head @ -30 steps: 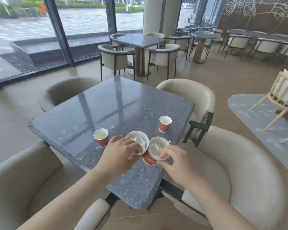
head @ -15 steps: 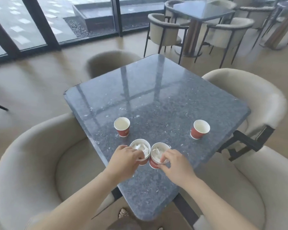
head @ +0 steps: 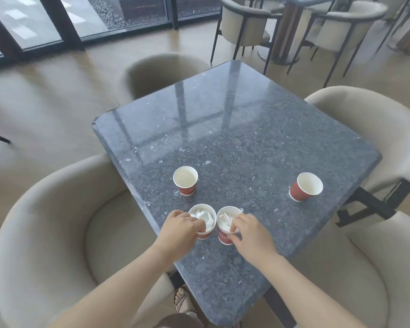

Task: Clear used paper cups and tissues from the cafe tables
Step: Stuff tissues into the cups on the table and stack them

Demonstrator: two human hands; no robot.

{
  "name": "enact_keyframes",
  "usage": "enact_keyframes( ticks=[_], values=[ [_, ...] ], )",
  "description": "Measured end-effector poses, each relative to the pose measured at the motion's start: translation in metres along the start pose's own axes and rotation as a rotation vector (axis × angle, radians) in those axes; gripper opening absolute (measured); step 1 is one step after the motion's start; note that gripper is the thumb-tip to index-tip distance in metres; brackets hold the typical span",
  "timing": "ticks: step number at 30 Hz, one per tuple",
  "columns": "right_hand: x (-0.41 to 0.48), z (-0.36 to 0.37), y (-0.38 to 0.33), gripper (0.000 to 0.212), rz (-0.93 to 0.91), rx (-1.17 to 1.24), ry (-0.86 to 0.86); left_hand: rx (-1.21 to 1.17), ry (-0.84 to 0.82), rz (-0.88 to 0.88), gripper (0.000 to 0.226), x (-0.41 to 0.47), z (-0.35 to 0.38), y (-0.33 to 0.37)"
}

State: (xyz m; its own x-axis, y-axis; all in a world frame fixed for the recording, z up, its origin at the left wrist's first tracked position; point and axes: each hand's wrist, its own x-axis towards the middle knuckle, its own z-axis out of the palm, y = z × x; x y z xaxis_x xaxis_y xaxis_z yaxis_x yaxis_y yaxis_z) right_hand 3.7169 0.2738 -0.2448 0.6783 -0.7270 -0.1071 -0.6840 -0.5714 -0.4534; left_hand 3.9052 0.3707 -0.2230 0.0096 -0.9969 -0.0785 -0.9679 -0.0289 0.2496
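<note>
Head view: left hand (head: 179, 229) and right hand (head: 251, 232) each grasp a tissue-stuffed cup, fingers hiding both near rims.

A dark speckled stone table (head: 234, 129) stands on a tan floor (head: 45, 102), its glossy top reflecting daylight. Four beige tub chairs (head: 57, 233) surround it. Dark-framed floor-to-ceiling windows (head: 45, 24) line the far left. A second table with matching chairs (head: 242, 22) stands far right.
</note>
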Motion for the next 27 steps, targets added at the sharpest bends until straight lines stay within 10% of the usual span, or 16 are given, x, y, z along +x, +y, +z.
enact_keyframes(
  ticks=[15,27],
  values=[
    [0.025,-0.001,-0.009,0.016,0.149,-0.091,0.05,-0.055,-0.129,0.072,0.024,0.034,0.017,-0.034],
    [0.046,0.009,-0.047,0.031,-0.133,-0.142,0.025,-0.273,0.065,0.064,0.018,0.034,-0.012,-0.064]
  ],
)
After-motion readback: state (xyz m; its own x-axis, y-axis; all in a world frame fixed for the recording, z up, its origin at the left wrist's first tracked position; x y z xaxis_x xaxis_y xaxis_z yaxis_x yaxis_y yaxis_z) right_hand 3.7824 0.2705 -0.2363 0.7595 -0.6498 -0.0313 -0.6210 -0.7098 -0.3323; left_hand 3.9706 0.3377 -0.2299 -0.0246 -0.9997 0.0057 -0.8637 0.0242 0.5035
